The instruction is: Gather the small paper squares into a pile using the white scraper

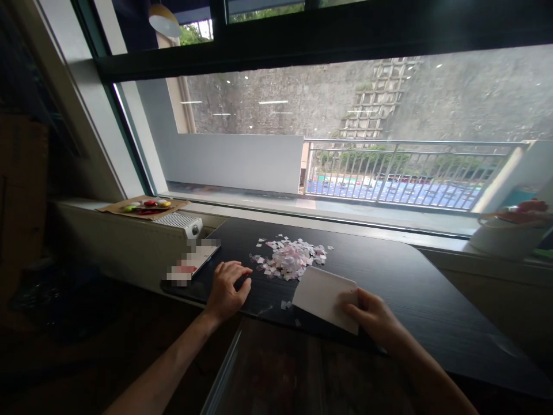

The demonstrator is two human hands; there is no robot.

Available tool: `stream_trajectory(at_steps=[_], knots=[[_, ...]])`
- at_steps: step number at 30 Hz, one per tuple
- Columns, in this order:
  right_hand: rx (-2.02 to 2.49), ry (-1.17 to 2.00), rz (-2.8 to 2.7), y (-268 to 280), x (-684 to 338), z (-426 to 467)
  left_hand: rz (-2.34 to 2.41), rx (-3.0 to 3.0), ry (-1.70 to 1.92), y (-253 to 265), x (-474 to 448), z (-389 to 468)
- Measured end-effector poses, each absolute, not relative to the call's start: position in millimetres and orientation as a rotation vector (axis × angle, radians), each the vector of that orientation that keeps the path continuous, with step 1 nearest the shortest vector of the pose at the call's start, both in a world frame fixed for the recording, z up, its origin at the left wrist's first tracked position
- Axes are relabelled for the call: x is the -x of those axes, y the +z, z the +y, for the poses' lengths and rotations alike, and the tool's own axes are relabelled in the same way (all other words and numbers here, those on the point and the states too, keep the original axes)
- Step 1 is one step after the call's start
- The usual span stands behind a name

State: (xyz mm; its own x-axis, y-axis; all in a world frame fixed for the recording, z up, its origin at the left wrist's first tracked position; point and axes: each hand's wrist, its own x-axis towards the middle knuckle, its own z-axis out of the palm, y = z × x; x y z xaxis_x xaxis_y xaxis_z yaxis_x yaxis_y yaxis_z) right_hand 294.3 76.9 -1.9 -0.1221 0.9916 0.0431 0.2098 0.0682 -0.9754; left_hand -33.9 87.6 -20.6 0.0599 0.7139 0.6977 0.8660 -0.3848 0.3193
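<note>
A pile of small white and pinkish paper scraps (pixel 294 257) lies on the black tabletop (pixel 375 259). My right hand (pixel 371 314) pinches the right edge of a pale, stiff card (pixel 326 295), which is tilted over the table just in front of the pile. A few loose scraps (pixel 286 305) lie to the left of the card. My left hand (pixel 228 290) rests at the near left part of the tabletop, its fingers bent and the thumb apart, with nothing visible in it. Between the hands, below the table edge, stands a clear plastic bin (pixel 276 369); its contents are too dark to make out.
Left of my hand lies a flat, partly blurred item (pixel 203 259). A white ridged device (pixel 184 223) and a brown sheet with colourful pieces (pixel 144 206) sit on the ledge. A window with a dark frame (pixel 302 49) rises behind; a whitish container (pixel 496 239) stands far right.
</note>
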Motion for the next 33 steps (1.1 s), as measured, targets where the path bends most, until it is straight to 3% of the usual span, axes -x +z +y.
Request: stream_trajectory(at_steps=[14, 22, 33], knots=[[1.209, 1.367, -1.554, 9, -289, 54, -1.630, 2.142, -1.239, -21, 34, 88], [1.176, 1.155, -1.463, 7, -269, 89, -1.636, 2.149, -1.230, -21, 34, 88], [1.173, 1.375, -1.553, 3, -263, 90, -1.629, 2.160, -1.245, -21, 34, 88]])
